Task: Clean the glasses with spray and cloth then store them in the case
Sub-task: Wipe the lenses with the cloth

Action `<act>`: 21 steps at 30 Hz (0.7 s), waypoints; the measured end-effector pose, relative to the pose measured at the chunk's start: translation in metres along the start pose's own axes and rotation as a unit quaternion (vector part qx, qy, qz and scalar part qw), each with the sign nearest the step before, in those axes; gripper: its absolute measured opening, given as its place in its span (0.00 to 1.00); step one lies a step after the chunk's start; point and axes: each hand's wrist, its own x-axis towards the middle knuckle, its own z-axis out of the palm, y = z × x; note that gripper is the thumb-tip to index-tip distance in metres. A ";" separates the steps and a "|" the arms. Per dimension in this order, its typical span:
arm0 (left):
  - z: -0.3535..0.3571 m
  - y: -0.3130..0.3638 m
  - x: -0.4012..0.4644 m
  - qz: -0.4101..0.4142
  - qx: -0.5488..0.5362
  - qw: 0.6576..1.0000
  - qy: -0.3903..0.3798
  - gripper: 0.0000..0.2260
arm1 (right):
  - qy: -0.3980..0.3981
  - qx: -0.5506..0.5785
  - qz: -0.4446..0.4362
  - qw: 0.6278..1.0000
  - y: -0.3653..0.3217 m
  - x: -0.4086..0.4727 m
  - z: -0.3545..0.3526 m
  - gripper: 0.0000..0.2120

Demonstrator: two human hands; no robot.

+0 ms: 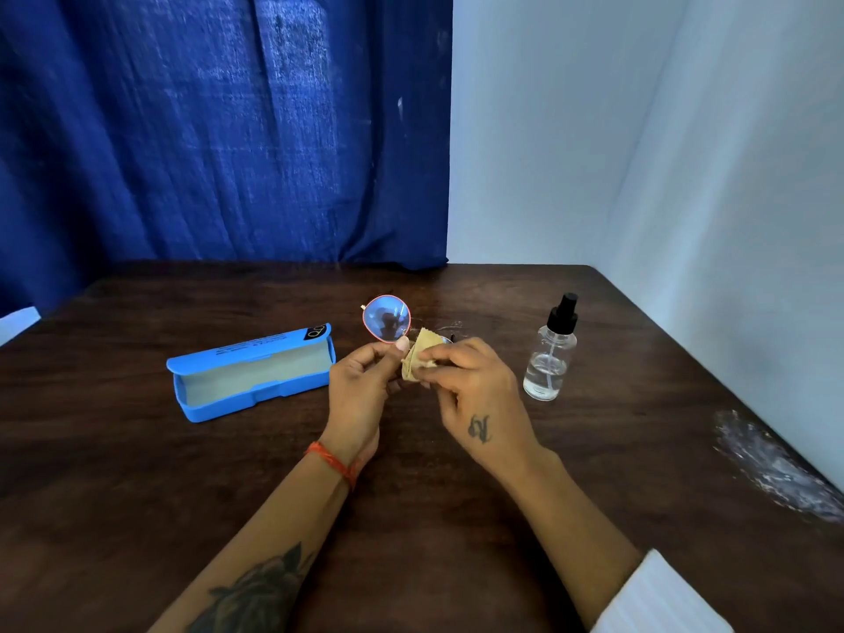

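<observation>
1. The thumb and fingertips of the right hand (pixel 475 386) are pinched together on a beige cleaning cloth (pixel 418 358), which is folded over one lens of the glasses (pixel 388 322).
2. The fingers of the left hand (pixel 361 381) are closed on the glasses near the bridge, beside the cloth; the thumb tip is seen just below the exposed lens.
3. The glasses are held above the table's middle; the uncovered blue-tinted lens with its pink rim is raised past the fingers, while the other lens is hidden by the cloth.
4. A red thread band (pixel 335 463) is worn on the left wrist, and a white sleeve (pixel 657 596) is seen on the right forearm.
5. A blue glasses case (pixel 251 372) is lying open on the dark wooden table (pixel 137 472), left of the hands, its pale lining showing.
6. A clear spray bottle (pixel 550 354) with a black pump is standing upright to the right.
7. A crumpled piece of clear plastic (pixel 776 468) is lying near the table's right edge.
8. A blue curtain (pixel 219 130) is hung behind the table, and pale walls (pixel 639 130) are met at the right.
</observation>
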 end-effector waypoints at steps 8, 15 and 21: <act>0.000 -0.003 0.002 -0.006 0.022 1.000 0.014 0.05 | 0.036 -0.006 0.112 0.993 0.007 0.004 -0.006 0.11; 0.001 -0.002 -0.001 0.009 0.010 1.000 -0.002 0.06 | 0.003 0.003 0.052 0.999 -0.003 0.000 0.006 0.11; 0.001 -0.004 0.001 0.005 0.018 1.000 0.015 0.05 | -0.022 0.045 0.075 0.996 0.006 0.000 0.002 0.11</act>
